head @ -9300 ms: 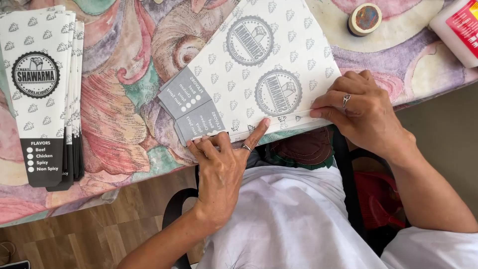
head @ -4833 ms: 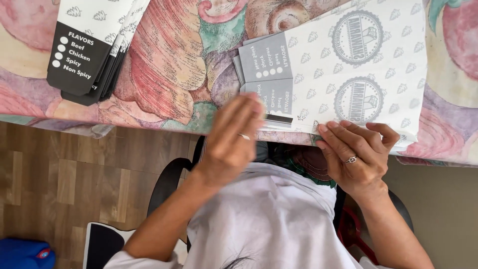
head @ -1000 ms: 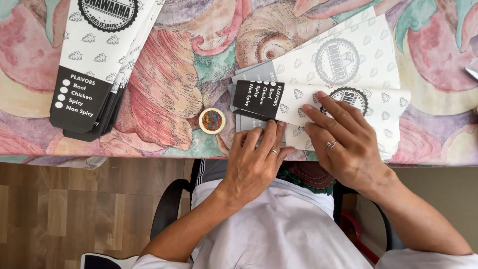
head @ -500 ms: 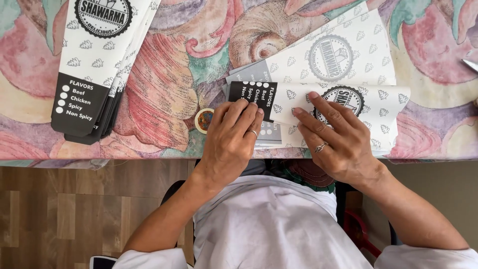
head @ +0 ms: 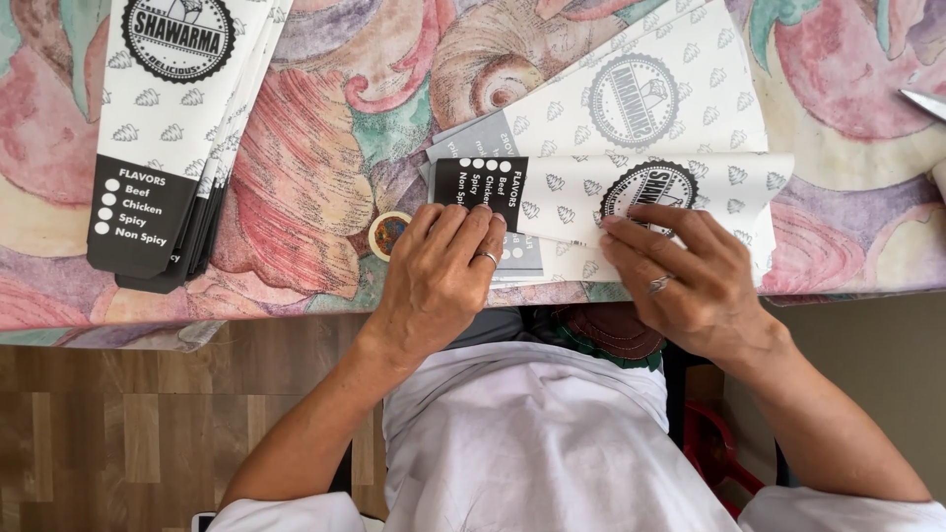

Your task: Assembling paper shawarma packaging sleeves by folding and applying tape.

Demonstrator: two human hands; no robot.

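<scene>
A white printed paper sheet [head: 680, 123] with round black emblems lies on the table's near edge, one long flap folded over it. My left hand [head: 439, 276] rests flat on the flap's black end panel [head: 478, 182], fingers together. My right hand [head: 685, 281] presses its spread fingers on the folded flap beside the round emblem [head: 641, 182]. Neither hand grips anything. A small tape roll [head: 384, 234] sits just left of my left hand, partly hidden by it.
A stack of finished folded paper sleeves [head: 168, 128] lies at the far left on the floral tablecloth [head: 315, 158]. A metal blade tip [head: 924, 101] shows at the right edge. Wooden floor [head: 118, 433] and my white-clothed lap are below the table edge.
My left hand has slid a little left along the flap, uncovering more of the tape roll. My right hand stays pressed on the fold. Earlier, the flap was folded over the sheet.
</scene>
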